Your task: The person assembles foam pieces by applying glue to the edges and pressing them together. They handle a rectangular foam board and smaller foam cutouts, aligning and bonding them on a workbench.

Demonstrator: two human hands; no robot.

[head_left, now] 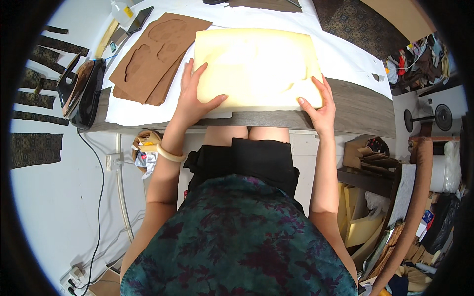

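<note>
A pale yellow foam sheet, brightly lit, lies on the white-covered table in front of me. My left hand is at its near left corner, thumb across the top face and fingers along the left edge. At the opposite near corner, my right hand has its thumb on top and its fingers against the right edge. Both hands hold the sheet between them. Left of the foam lie stacked brown boards, the top one with curved cut-out shapes.
An iron stands at the table's left end, near a dark phone and a clear bottle. Dark patterned fabric covers the far right. Below on the right, a shelf holds cardboard and foam pieces.
</note>
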